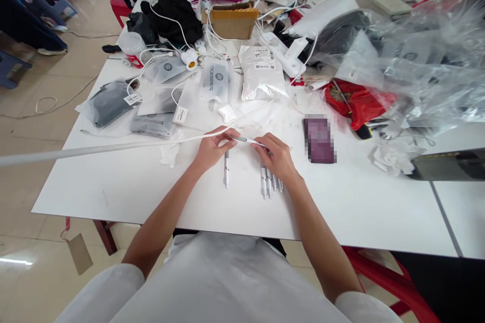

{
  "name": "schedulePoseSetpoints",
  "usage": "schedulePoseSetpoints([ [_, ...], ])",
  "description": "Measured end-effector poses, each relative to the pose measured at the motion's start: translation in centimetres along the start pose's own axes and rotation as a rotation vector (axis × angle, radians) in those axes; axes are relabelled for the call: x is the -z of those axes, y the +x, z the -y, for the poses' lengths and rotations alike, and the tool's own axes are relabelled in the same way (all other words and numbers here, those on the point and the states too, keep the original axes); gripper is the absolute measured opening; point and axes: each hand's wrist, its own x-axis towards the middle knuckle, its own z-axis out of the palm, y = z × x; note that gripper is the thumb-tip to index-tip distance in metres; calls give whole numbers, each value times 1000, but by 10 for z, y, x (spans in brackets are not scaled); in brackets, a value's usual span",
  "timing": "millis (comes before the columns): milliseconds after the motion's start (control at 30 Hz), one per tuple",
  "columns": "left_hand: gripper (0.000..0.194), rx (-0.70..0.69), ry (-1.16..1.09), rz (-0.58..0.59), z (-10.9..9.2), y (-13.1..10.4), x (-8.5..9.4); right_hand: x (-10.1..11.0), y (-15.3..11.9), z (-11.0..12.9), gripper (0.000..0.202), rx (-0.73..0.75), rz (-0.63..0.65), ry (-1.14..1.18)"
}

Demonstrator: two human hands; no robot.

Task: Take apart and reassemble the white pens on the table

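Between my two hands a slim white and grey pen-like stick [245, 140] is held nearly level above the table. The fingertips of my left hand [212, 150] pinch its left end. My right hand [277, 155] has its fingers closed on the right end. One similar stick [226, 170] lies on the table just below my left hand, pointing toward me. Several more sticks [267, 184] lie side by side under and below my right hand, which partly hides them.
A white cable [113, 147] crosses in front of my left hand. Bagged packages [215, 81], a cardboard box [233, 21] and a power strip [290, 58] crowd the back of the table [159, 207]. A blurred purple object [320, 140] and a red bag [356, 103] lie right.
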Motion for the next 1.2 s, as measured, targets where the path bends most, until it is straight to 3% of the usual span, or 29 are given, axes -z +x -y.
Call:
schedulePoseSetpoints([
  [133, 33, 107, -9, -73, 0, 0, -2, 0, 0, 1, 29, -7, 1, -4],
  [300, 33, 37, -21, -30, 2, 1, -1, 0, 1, 1, 30, -12, -7, -5],
  [433, 34, 137, -32, -78, 2, 1, -1, 0, 1, 0, 30, -7, -4, -6],
  [567, 33, 51, -57, -42, 0, 1, -1, 0, 0, -1, 30, -19, -21, 3],
  [733, 32, 136, 13, -100, 0, 1, -1, -1, 1, 3, 33, -39, -3, 36],
  [867, 27, 81, -25, -95, -2, 1, -1, 1, 2, 10, 33, -176, -39, 211],
  [1000, 24, 82, -30, -49, -6, -2, -4, 3, 3, 9, 37, -407, -187, 480],
  [1200, 23, 52, 60, 63, -4, -9, -14, -1, 13, 4, 36, -399, -417, 897],
])
